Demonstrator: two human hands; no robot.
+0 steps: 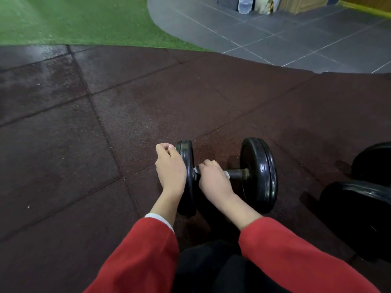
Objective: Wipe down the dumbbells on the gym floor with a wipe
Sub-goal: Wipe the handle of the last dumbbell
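A black dumbbell (259,174) with two round plates lies on the dark red rubber floor in front of me. My right hand (213,180) curls round its metal handle with a white wipe (195,170) wrapped under the fingers; bits of wipe show at both sides of the hand. My left hand (171,168) rests against the outer face and top edge of the left plate (187,151), fingers curled over its rim. The bare part of the handle shows between my right hand and the right plate.
Another black dumbbell (359,199) lies at the right edge, partly cut off. Green turf (74,20) and grey tiles (275,32) lie beyond the rubber mats. A clear water bottle (245,4) and boxes stand at the far top.
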